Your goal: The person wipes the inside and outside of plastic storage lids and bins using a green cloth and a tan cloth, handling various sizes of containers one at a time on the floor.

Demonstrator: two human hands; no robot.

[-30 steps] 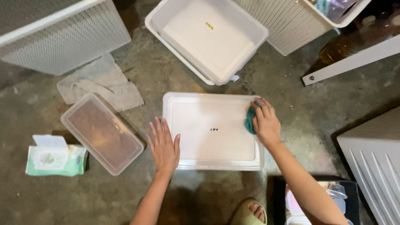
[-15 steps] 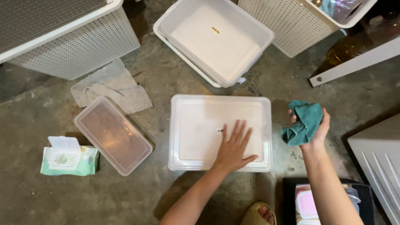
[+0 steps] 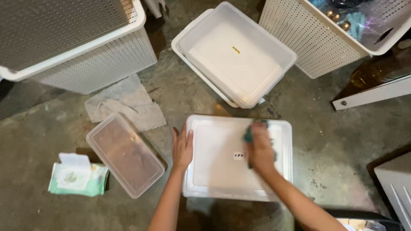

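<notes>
At the far left, on the rough grey concrete floor (image 3: 51, 128), lies a soft green-and-white pack of wet wipes (image 3: 77, 179) with its flap up; just right of it sits a clear rectangular plastic container (image 3: 125, 155), set at an angle, with a crumpled grey rag (image 3: 126, 102) spread behind it and a big white perforated plastic basket (image 3: 72, 40) beyond that; next comes the left hand (image 3: 183, 147), laid flat with the fingers close together, its palm on the left rim of the flat white rectangular plastic lid (image 3: 222, 171) that lies on the floor before the person; further right the right hand (image 3: 260, 150) is closed over a small teal cloth (image 3: 249, 133) and presses it onto the lid's top, near the middle and toward the right (the hand is blurred, so how the fingers sit on the cloth cannot be made out); behind the lid stands a deep white plastic tub (image 3: 235, 53), and at the far right a second white perforated basket (image 3: 325, 47) holding bluish things. As a judgement: the lid is light and smooth on gritty concrete, so a hard push from the cloth could make it skid or rock if the steadying palm lifts; grit picked up at the rim could scratch the surface; the cloth could slip out from under the hand.
</notes>
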